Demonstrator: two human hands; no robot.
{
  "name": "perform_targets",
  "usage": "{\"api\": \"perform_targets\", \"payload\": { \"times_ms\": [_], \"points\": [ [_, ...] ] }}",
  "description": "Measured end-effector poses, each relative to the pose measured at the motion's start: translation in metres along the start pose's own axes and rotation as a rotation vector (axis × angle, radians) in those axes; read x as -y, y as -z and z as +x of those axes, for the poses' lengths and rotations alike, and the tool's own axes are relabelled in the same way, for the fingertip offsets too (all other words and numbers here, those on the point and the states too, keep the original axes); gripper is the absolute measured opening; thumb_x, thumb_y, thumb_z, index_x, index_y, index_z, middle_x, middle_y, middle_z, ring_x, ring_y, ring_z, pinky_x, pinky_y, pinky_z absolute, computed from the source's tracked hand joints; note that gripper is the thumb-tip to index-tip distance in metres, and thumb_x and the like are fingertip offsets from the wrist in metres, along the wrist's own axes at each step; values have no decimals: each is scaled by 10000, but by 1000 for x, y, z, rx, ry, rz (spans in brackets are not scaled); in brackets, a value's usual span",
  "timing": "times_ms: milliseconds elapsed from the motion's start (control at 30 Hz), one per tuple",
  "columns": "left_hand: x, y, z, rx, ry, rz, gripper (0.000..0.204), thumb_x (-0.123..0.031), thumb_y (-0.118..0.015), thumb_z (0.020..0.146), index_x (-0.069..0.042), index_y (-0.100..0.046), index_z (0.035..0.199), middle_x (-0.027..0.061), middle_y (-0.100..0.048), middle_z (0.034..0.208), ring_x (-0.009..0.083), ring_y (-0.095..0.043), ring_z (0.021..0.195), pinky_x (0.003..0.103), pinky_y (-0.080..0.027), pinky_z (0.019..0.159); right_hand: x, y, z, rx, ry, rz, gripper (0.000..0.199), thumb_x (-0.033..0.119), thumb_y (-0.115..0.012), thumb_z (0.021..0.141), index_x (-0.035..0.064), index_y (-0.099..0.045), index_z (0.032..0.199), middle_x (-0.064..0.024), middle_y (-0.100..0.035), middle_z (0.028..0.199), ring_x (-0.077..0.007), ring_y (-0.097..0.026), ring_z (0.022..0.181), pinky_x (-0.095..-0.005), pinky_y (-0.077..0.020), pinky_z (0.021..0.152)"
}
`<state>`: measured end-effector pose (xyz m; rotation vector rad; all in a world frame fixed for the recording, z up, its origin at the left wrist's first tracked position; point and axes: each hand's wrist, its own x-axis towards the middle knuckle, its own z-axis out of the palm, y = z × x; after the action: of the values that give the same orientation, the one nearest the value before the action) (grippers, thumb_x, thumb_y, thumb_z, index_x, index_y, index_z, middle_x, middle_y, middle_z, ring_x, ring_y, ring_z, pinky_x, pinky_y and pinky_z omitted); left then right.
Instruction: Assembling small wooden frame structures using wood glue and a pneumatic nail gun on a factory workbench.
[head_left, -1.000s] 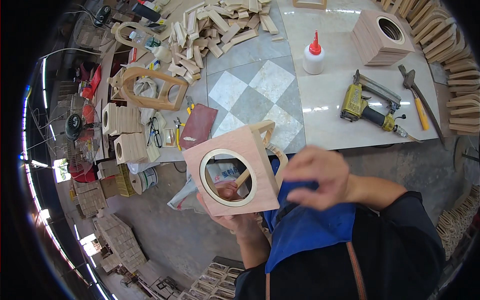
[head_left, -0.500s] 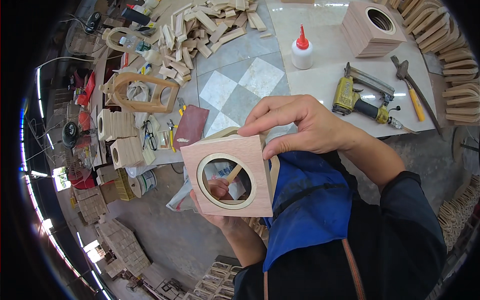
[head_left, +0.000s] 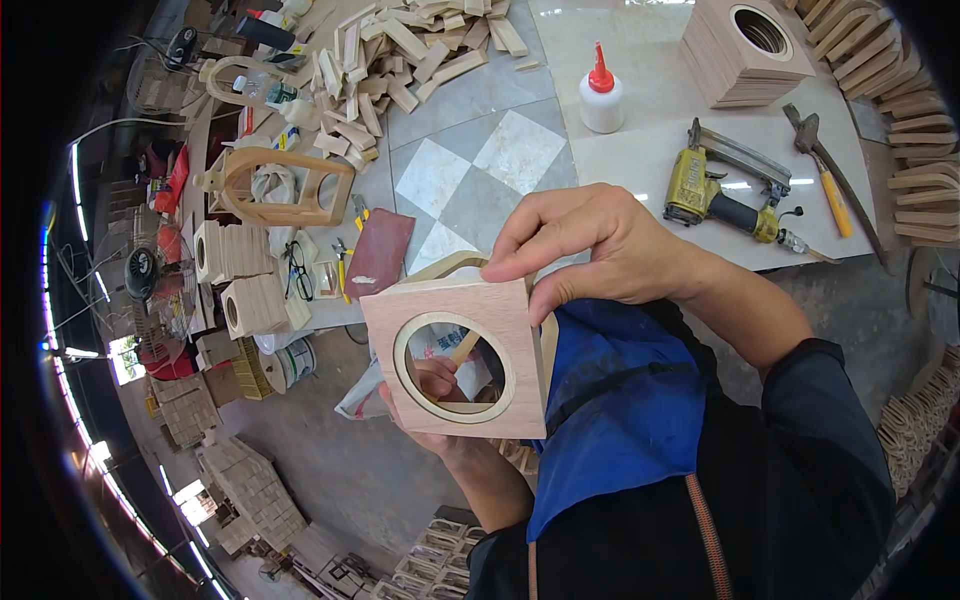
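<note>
Both hands hold a wooden frame whose square front panel (head_left: 385, 345) faces up, with a round hole rimmed by a pale ring. Pale curved wood shows behind its top edge. My right hand (head_left: 600, 245) pinches the panel's upper right corner, fingers on the top edge and thumb at the side. From the lower left my left hand (head_left: 435, 378) supports the piece; through the hole its fingers show bent against a wooden bar behind the panel. Part of that hand is hidden by the panel.
On the bench lie a white glue bottle (head_left: 601, 100) with a red tip, a yellow nail gun (head_left: 690, 185), a hammer (head_left: 833, 200) and a stack of holed panels (head_left: 715, 60). Wood offcuts (head_left: 400, 50) heap at the back. A similar frame (head_left: 285, 205) stands left, near red sandpaper (head_left: 382, 250).
The held frame tilts slightly, showing more of the curved wood behind its top edge. Both hands keep their grip. The view has shifted a little.
</note>
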<state>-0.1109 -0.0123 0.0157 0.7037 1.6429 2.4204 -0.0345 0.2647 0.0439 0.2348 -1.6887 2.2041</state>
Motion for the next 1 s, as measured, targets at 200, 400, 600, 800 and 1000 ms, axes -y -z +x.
{"api": "perform_targets", "payload": {
  "times_ms": [200, 400, 600, 800, 1000],
  "points": [
    [1, 4, -1, 0, 22, 21, 298, -289, -656, 996, -43, -546, 1123, 49, -553, 806, 204, -568, 776, 382, -513, 826, -3, 1, 0, 2, 1, 4, 384, 41, -886, 744, 79, -815, 1120, -93, -735, 1079, -167, -649, 901, -268, -527, 840],
    [4, 13, 0, 90, -20, 37, 318, -354, -630, 1024, -46, -569, 1076, 43, -553, 787, 208, -566, 773, 392, -516, 823, -5, 2, -2, 16, -4, 51, 376, 54, -888, 747, 85, -817, 1115, -91, -735, 1076, -166, -651, 903, -269, -529, 830],
    [0, 24, 2, 82, 105, -24, 430, -474, -547, 1061, -48, -595, 1039, 50, -569, 791, 211, -575, 778, 393, -521, 832, -8, 2, -9, 67, -22, 130, 363, 70, -885, 756, 100, -822, 1112, -84, -734, 1079, -167, -652, 901, -269, -530, 816],
    [12, 49, -10, 152, 51, -202, 522, -547, -469, 1076, -50, -626, 1093, 92, -633, 825, 228, -630, 838, 398, -543, 840, -4, -3, -23, 114, -23, 74, 349, 73, -876, 769, 118, -825, 1112, -70, -728, 1081, -173, -645, 901, -273, -521, 817],
    [-4, -16, -10, -814, 506, 220, 557, -541, -527, 1054, -40, -635, 1270, 135, -718, 889, 258, -690, 944, 402, -575, 846, -9, -10, -33, 119, 9, 0, 341, 75, -866, 783, 128, -826, 1118, -55, -721, 1078, -173, -628, 906, -287, -506, 844]
  ]
}}
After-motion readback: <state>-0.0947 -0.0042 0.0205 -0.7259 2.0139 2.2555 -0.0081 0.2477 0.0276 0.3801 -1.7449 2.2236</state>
